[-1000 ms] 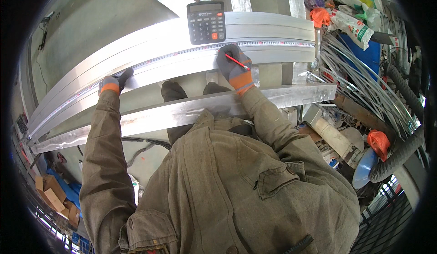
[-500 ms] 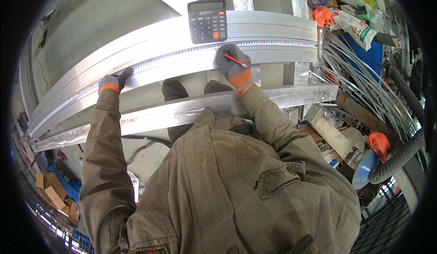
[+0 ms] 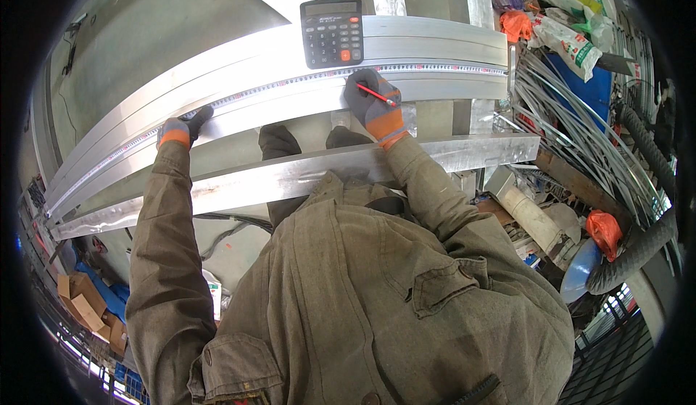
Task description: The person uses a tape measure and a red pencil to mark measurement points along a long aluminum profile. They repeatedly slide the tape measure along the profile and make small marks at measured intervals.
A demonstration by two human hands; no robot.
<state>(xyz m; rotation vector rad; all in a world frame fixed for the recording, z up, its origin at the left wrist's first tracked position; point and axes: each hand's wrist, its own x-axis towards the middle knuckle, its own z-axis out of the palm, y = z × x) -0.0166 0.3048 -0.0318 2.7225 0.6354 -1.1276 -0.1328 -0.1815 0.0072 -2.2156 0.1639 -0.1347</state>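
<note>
My right hand [image 3: 368, 97], in a grey glove with an orange cuff, is closed round a red pencil [image 3: 378, 94]. It rests against the front metal bars, just below the tape measure [image 3: 283, 83]. The tape lies stretched lengthwise along several long silvery metal bars [image 3: 239, 63]. Further left, my left hand [image 3: 180, 129], gloved alike, lies on the bars beside the tape with its thumb spread to the right; its other fingers show only in part. A dark calculator [image 3: 333, 34] with orange-red keys sits on the bars above my right hand.
A thick metal beam [image 3: 290, 176] crosses between my body and the bars. On the right are bundled thin rods [image 3: 580, 126], plastic bags [image 3: 569, 46], a ribbed grey hose [image 3: 638, 249] and an orange-red bag [image 3: 603, 231]. Cardboard boxes [image 3: 83, 303] stand at the lower left.
</note>
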